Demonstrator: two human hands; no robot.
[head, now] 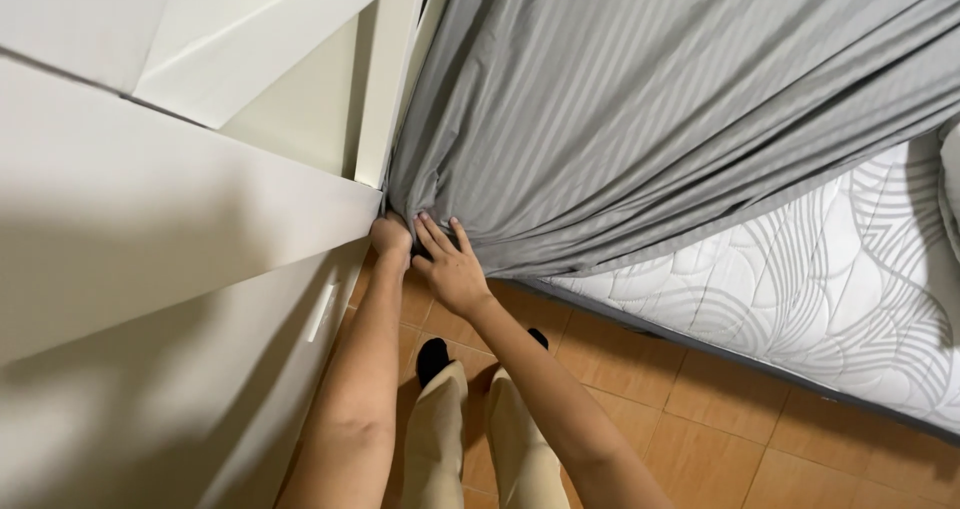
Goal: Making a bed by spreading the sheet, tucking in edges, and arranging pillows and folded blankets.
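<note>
A grey striped bed sheet (640, 109) is stretched over the corner of a white quilted mattress (840, 279). My left hand (390, 237) is closed on the sheet's bunched corner, right beside the cream wall. My right hand (450, 267) lies next to it with fingers spread, pressing on the sheet's lower edge. Both forearms reach up from the bottom of the view. The mattress corner itself is hidden under the sheet.
A cream wall and door frame (150, 229) stand close on the left. Orange floor tiles (720, 439) run below the bed. My legs in beige trousers (440, 429) and black shoes stand in the narrow gap between wall and bed.
</note>
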